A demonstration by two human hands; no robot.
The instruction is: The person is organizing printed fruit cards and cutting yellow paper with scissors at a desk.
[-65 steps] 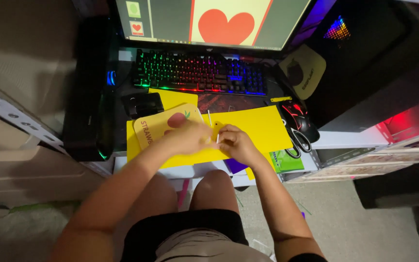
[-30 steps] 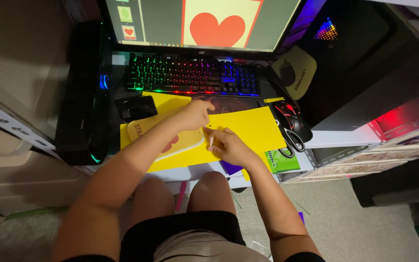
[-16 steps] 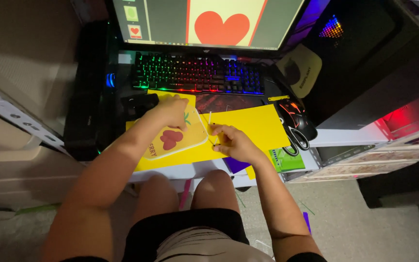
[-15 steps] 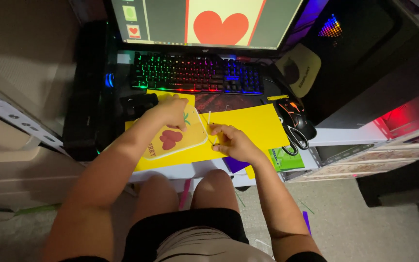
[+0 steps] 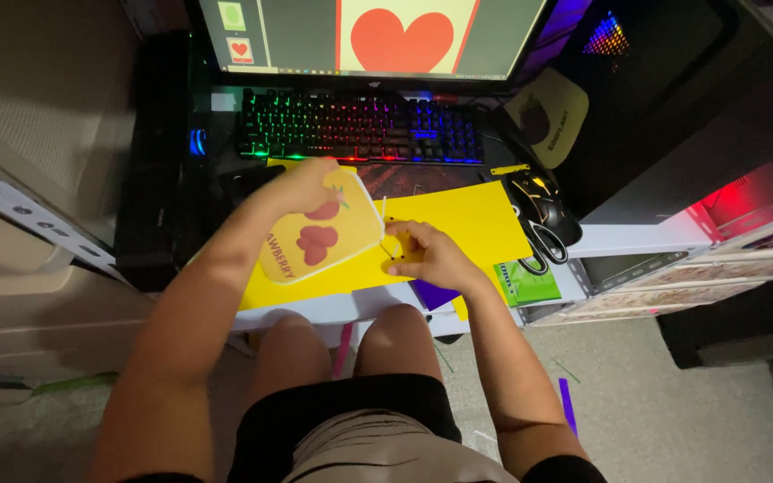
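My left hand (image 5: 304, 183) grips the top edge of a flat yellow pouch with red strawberries printed on it (image 5: 315, 237), tilted over a big yellow paper sheet (image 5: 467, 219) on the desk. My right hand (image 5: 427, 255) rests on the yellow sheet just right of the pouch, fingers pinched on a thin white straw-like stick (image 5: 384, 215) that stands upright beside the pouch.
A backlit rainbow keyboard (image 5: 360, 125) and a monitor showing a red heart (image 5: 378, 36) lie behind the sheet. Scissors (image 5: 543, 246), a dark mouse (image 5: 539, 201) and a green packet (image 5: 525, 282) sit at the right. A purple paper (image 5: 431, 293) sticks out under the sheet.
My left hand reached toward the keyboard, then came back holding the strawberry pouch, now laid nearer my right hand. The right hand stayed on the yellow sheet.
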